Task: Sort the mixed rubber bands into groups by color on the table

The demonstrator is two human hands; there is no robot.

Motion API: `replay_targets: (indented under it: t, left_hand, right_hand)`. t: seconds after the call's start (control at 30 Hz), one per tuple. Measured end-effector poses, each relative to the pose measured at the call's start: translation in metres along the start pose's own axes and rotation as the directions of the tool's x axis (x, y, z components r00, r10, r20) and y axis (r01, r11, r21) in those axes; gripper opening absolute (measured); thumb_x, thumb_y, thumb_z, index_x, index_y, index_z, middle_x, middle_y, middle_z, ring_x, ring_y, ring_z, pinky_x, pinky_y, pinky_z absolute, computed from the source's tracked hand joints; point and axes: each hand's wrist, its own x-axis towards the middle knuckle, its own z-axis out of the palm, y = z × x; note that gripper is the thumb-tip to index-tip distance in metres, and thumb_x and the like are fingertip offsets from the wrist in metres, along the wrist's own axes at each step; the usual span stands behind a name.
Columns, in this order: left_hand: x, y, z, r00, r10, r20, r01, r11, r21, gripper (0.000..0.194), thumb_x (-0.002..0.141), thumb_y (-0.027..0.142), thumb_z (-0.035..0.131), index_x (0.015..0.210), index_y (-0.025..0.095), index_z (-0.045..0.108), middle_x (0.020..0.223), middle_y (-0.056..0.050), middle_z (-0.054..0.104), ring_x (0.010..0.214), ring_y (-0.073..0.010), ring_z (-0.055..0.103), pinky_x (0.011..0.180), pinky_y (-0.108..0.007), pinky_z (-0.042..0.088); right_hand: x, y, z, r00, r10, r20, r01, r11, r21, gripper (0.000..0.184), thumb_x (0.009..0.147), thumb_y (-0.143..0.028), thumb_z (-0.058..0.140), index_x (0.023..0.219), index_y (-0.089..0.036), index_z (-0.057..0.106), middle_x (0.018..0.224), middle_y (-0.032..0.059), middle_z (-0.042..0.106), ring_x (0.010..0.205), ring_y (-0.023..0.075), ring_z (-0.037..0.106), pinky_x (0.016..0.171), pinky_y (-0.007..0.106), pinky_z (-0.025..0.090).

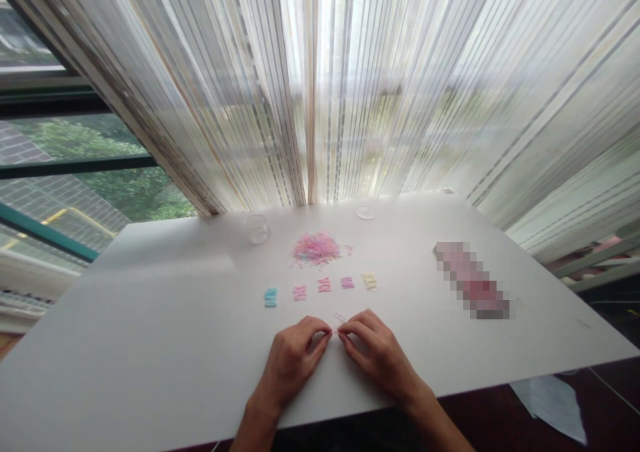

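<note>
Close to the table's front edge, my left hand (295,352) and my right hand (377,352) are both closed in a pinch, fingertips nearly meeting. Between them stretches a tiny pink strand, which looks like a small elastic band. A thin pale pink loop (339,317) shows just beyond my right fingertips. Past my hands lies a row of small sorted bunches: blue (271,297), pink (299,293), coral (325,285), purple (347,283) and yellow (369,281). Behind the row is a loose pile of mixed pastel bands (320,248).
A clear round container (257,229) stands at the back left of the white table (150,345). Its likely clear lid (366,211) lies at the back. A blurred-out reddish oblong thing (473,282) rests on the right. Striped sheer curtains (350,92) hang along the far edge.
</note>
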Motion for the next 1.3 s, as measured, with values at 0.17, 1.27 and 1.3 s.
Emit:
replay_targets:
  t: [0.17, 1.27, 1.3]
  left_hand:
    - [-0.001, 0.000, -0.001, 0.999, -0.031, 0.005, 0.031, 0.999, -0.006, 0.011, 0.095, 0.024, 0.055, 0.097, 0.021, 0.066, 0.087, -0.001, 0.071, 0.060, -0.0108, 0.060, 0.060, -0.021, 0.050]
    - [0.055, -0.025, -0.013, 0.989, -0.138, -0.045, 0.144, 0.900, 0.412, 0.019, 0.096, 0.031, 0.056, 0.107, 0.025, 0.070, 0.100, -0.001, 0.068, 0.075, -0.0140, 0.067, 0.064, -0.022, 0.048]
    - [0.054, -0.025, -0.015, 0.989, -0.139, -0.046, 0.145, 0.906, 0.399, 0.019, 0.096, 0.030, 0.055, 0.107, 0.024, 0.070, 0.100, -0.001, 0.068, 0.076, -0.0141, 0.068, 0.065, -0.023, 0.049]
  right_hand:
    - [0.001, 0.000, 0.000, 1.000, 0.009, -0.009, -0.008, 1.000, 0.011, 0.015, 0.093, -0.014, 0.057, 0.099, -0.023, 0.066, 0.087, 0.0048, 0.066, 0.084, 0.0203, 0.062, 0.073, 0.034, 0.055]
    - [0.001, -0.001, -0.002, 0.994, 0.101, -0.047, -0.098, 0.993, 0.068, 0.012, 0.094, -0.015, 0.055, 0.095, -0.022, 0.065, 0.088, 0.0051, 0.064, 0.085, 0.0201, 0.061, 0.076, 0.034, 0.054]
    - [0.001, -0.001, -0.002, 0.994, 0.099, -0.055, -0.096, 0.993, 0.062, 0.012, 0.094, -0.015, 0.055, 0.095, -0.022, 0.065, 0.088, 0.0051, 0.064, 0.085, 0.0201, 0.061, 0.076, 0.034, 0.053]
